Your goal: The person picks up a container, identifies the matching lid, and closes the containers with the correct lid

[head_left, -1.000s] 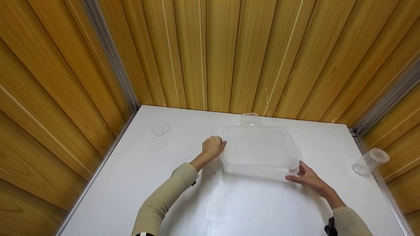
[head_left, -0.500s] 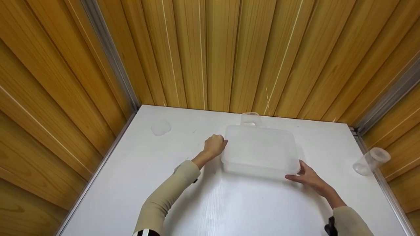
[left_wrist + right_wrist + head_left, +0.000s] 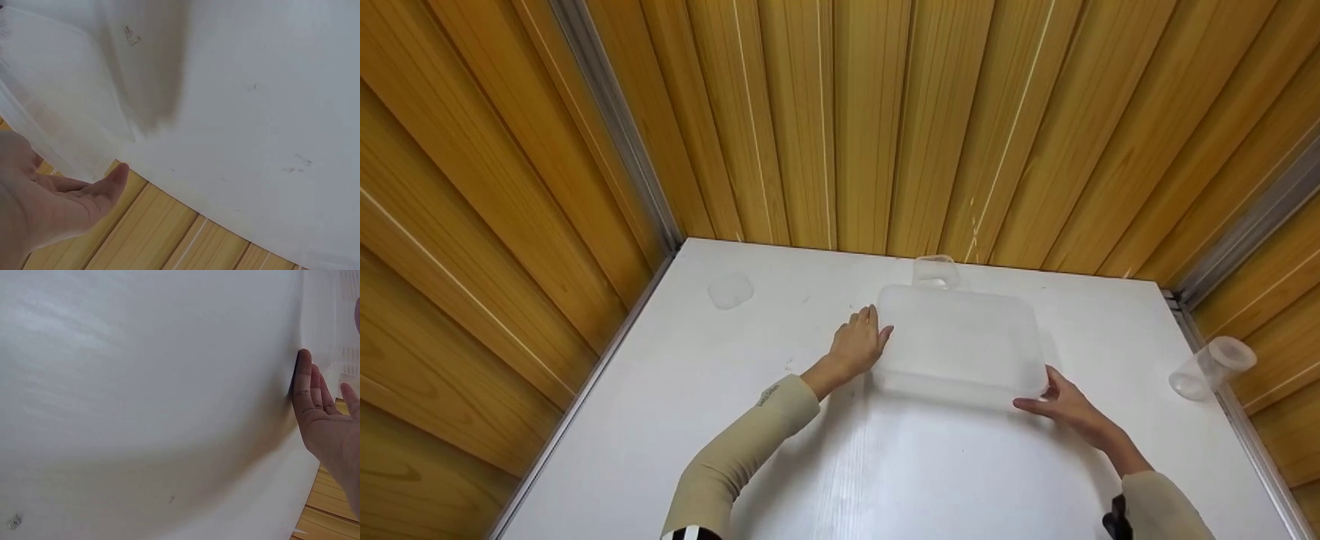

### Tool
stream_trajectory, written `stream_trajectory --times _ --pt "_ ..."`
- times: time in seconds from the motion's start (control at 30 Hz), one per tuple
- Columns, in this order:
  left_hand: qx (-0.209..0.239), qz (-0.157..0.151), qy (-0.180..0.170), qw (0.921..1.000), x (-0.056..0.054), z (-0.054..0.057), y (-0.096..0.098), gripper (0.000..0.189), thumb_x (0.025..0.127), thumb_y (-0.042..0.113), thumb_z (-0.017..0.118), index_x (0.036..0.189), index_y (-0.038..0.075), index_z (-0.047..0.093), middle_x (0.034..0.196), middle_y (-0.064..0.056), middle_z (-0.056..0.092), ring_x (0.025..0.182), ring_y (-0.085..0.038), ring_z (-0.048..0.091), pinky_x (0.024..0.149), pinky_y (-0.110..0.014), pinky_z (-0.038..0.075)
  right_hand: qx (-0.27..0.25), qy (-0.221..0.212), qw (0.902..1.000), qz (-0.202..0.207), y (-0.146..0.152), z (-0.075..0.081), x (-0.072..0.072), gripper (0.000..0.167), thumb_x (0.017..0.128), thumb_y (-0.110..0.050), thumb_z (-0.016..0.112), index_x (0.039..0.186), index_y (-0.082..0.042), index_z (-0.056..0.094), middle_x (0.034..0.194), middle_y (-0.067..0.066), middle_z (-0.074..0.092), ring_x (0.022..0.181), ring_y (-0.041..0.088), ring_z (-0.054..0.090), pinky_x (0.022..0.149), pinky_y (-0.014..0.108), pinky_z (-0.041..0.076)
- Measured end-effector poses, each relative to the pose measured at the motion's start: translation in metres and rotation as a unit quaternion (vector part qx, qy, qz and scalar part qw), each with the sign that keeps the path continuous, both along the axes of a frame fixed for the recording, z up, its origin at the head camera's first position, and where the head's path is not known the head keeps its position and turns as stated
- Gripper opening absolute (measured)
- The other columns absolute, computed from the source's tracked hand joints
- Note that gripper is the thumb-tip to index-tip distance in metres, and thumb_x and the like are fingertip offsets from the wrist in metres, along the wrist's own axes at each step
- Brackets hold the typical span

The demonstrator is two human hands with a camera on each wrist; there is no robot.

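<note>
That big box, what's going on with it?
Someone's left hand is at the left edge of the big box on the table, and their right hand is around its near right corner. A small tub sits behind it, a cup is off right, and a small flat piece lies off left.

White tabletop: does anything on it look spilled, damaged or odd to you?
Small dark smudges mark the white tabletop in both wrist views, so it looks dirty or scuffed; I cannot tell which. No spill shows.

Left hand [image 3: 859, 345] uncurls from its fist, fingers now straighter at box's [image 3: 960, 337] left edge; contact unclear.
</note>
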State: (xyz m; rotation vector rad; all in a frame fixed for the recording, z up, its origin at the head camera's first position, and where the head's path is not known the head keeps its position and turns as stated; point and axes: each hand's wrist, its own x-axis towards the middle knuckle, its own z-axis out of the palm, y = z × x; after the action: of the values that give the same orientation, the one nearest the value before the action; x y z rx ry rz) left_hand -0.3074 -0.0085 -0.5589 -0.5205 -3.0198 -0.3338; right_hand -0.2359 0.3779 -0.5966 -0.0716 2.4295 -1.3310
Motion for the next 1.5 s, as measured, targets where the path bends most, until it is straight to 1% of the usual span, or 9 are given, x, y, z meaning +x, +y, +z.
stream_trajectory --times 0.13,0.3,0.43,0.67,0.77,1.0,1.2,1.33,1.5 --pt "-0.015 -0.035 -0.024 0.9990 -0.001 -0.003 0.001 0.075 0.110 0.054 0.028 0.160 -0.002 0.024 0.169 -0.017 0.026 0.156 -0.031 0.029 0.125 -0.044 0.032 0.010 0.004 0.9999 0.001 -0.002 -0.002 -0.001 0.103 0.093 -0.037 0.074 0.163 -0.004 0.008 0.150 0.029 0.041 0.146 0.046 0.033 0.113 0.059 0.036" --pt "-0.034 -0.069 -0.033 0.9965 -0.004 -0.007 0.005 0.088 0.104 0.066 0.027 0.162 0.000 0.019 0.172 -0.013 0.015 0.161 -0.028 0.012 0.131 -0.043 0.014 -0.017 0.000 0.9998 0.002 -0.001 -0.003 -0.002 0.097 0.093 -0.034 0.074 0.163 -0.008 0.012 0.160 0.024 0.037 0.148 0.043 0.036 0.115 0.051 0.037" --pt "-0.058 -0.075 -0.020 0.9953 -0.008 -0.006 0.008 0.095 0.100 0.073 0.030 0.162 0.002 0.019 0.172 -0.012 0.015 0.161 -0.025 0.010 0.132 -0.042 0.010 -0.015 0.006 0.9999 0.001 0.000 -0.002 -0.003 0.095 0.093 -0.034 0.074 0.163 -0.009 0.014 0.157 0.022 0.043 0.144 0.039 0.043 0.111 0.046 0.039" --pt "-0.054 -0.090 -0.065 0.9924 -0.020 -0.003 0.011 0.108 0.094 0.081 0.031 0.164 0.002 0.007 0.173 -0.014 -0.002 0.162 -0.027 -0.003 0.132 -0.041 0.006 0.010 0.002 0.9999 -0.005 0.002 -0.002 -0.006 0.097 0.092 -0.036 0.075 0.163 -0.009 0.014 0.134 0.018 0.053 0.130 0.029 0.048 0.100 0.035 0.042" --pt "-0.054 -0.093 -0.079 0.9911 -0.030 0.001 0.009 0.114 0.091 0.082 0.038 0.163 0.000 0.005 0.173 -0.016 -0.005 0.162 -0.028 -0.004 0.132 -0.041 0.007 0.004 0.001 1.0000 -0.005 0.000 -0.003 -0.007 0.098 0.092 -0.036 0.075 0.163 -0.008 0.013 0.132 0.018 0.053 0.130 0.030 0.046 0.103 0.038 0.041" --pt "-0.043 -0.090 -0.119 0.9879 -0.050 0.010 0.009 0.121 0.088 0.081 0.051 0.163 0.001 0.001 0.173 -0.014 -0.006 0.162 -0.026 -0.004 0.132 -0.038 0.005 -0.014 -0.010 0.9998 -0.010 0.000 -0.004 -0.005 0.100 0.091 -0.034 0.076 0.163 -0.009 0.011 0.156 0.024 0.040 0.145 0.041 0.039 0.114 0.055 0.036" --pt "-0.036 -0.103 -0.119 0.9869 -0.055 0.024 0.012 0.126 0.083 0.081 0.059 0.163 0.000 0.005 0.173 -0.015 0.007 0.162 -0.027 0.008 0.132 -0.040 0.011 -0.008 0.013 0.9997 -0.021 0.000 -0.002 -0.001 0.104 0.089 -0.033 0.079 0.163 -0.005 0.010 0.158 0.027 0.038 0.147 0.045 0.036 0.116 0.061 0.033" --pt "-0.037 -0.089 -0.119 0.9882 -0.054 0.032 0.003 0.130 0.078 0.075 0.071 0.163 0.000 0.008 0.172 -0.016 0.016 0.160 -0.028 0.018 0.131 -0.041 0.017 -0.017 0.032 0.9993 -0.011 -0.013 -0.006 -0.003 0.105 0.088 -0.032 0.081 0.163 -0.005 0.012 0.159 0.024 0.039 0.147 0.045 0.037 0.119 0.062 0.031" --pt "-0.041 -0.095 -0.141 0.9847 -0.057 0.037 0.001 0.127 0.078 0.068 0.078 0.163 0.000 0.011 0.172 -0.015 0.016 0.160 -0.027 0.016 0.131 -0.042 0.014 -0.014 0.044 0.9986 -0.023 -0.023 -0.009 -0.003 0.111 0.083 -0.032 0.085 0.163 -0.005 0.013 0.161 0.024 0.037 0.147 0.045 0.039 0.119 0.059 0.034"
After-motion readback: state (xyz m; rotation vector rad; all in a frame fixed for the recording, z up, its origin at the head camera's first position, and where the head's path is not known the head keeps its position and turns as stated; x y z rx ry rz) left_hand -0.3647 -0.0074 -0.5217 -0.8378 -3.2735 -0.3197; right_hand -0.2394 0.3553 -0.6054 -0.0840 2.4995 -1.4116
